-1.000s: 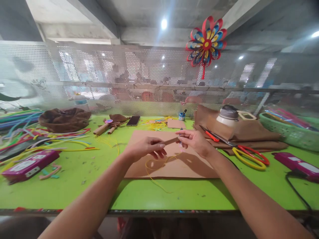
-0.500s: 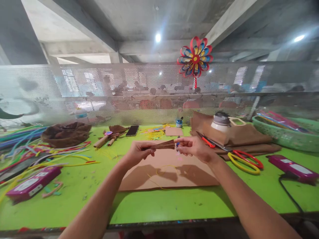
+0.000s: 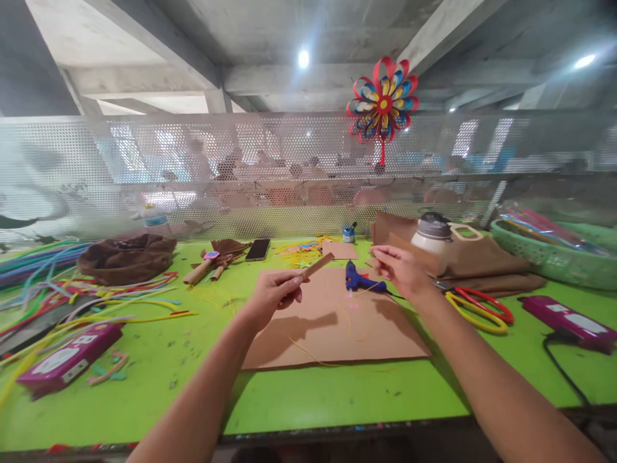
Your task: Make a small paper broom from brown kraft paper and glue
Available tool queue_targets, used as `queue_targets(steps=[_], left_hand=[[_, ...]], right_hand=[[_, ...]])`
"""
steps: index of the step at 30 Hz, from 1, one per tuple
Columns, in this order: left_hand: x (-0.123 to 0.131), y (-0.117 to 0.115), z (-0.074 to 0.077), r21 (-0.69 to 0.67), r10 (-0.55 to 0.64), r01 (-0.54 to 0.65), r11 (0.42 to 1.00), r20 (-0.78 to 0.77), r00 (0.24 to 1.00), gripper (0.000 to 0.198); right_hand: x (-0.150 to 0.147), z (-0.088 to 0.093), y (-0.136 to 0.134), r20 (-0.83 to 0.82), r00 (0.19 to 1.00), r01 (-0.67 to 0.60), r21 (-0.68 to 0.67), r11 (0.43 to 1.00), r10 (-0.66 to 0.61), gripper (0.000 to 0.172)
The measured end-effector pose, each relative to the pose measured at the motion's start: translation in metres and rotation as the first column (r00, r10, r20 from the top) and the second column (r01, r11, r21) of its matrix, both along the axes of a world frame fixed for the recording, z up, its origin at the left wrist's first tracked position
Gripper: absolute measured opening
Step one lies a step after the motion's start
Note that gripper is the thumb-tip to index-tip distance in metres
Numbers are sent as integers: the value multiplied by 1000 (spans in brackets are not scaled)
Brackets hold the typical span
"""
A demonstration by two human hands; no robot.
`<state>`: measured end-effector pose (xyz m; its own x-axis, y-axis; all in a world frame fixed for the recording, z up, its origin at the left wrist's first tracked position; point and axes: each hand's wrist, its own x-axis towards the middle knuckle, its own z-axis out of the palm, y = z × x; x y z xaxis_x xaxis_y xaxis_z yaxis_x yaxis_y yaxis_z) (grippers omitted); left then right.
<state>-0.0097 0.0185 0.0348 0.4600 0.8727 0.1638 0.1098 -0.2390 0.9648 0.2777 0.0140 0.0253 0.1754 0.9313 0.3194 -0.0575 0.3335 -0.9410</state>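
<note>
My left hand (image 3: pixel 277 296) is closed on a narrow folded strip of brown paper (image 3: pixel 318 265), which slants up to the right from the fingertips. To the right, my right hand (image 3: pixel 402 267) has its thumb and fingers pinched together; what is between them, if anything, is too small to make out. Just left of it lies a blue glue gun (image 3: pixel 360 280) on a flat brown sheet (image 3: pixel 332 331). Thin yellow string (image 3: pixel 308 354) trails across the same sheet. Scissors (image 3: pixel 477 312) with red and yellow handles lie beyond my right wrist, partly hidden.
Brown folded cloth or paper (image 3: pixel 496 260) and a white jug (image 3: pixel 431 235) stand at the right, by a green basket (image 3: pixel 554 254). A purple power strip (image 3: pixel 569 321) lies at each side. Leftward are a phone (image 3: pixel 258 249), a brown bundle (image 3: pixel 128 257) and coloured strips (image 3: pixel 43 270).
My right hand has moved up and right, away from the brown paper. The paper in my left hand now looks narrower and tilts upward. The glue gun has come into plain view.
</note>
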Motion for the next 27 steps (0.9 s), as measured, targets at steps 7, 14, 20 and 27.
queue_targets(steps=[7,14,20,27], left_hand=[[9,0,-12,-67,122,-113,991,170,978,27],[28,-11,-24,208,231,-216,954,-49,972,19],[37,-21,-23,29,30,-31,999,28,999,18],[33,-23,-15,8,-24,26,1000,-239,971,12]], right_hand=[[-48,25,6,329,944,11,-24,1000,-3,27],[-110,22,6,168,959,-204,-143,968,227,36],[-105,13,-6,115,942,-296,-162,942,315,39],[-70,17,-9,248,933,-223,-173,959,262,40]])
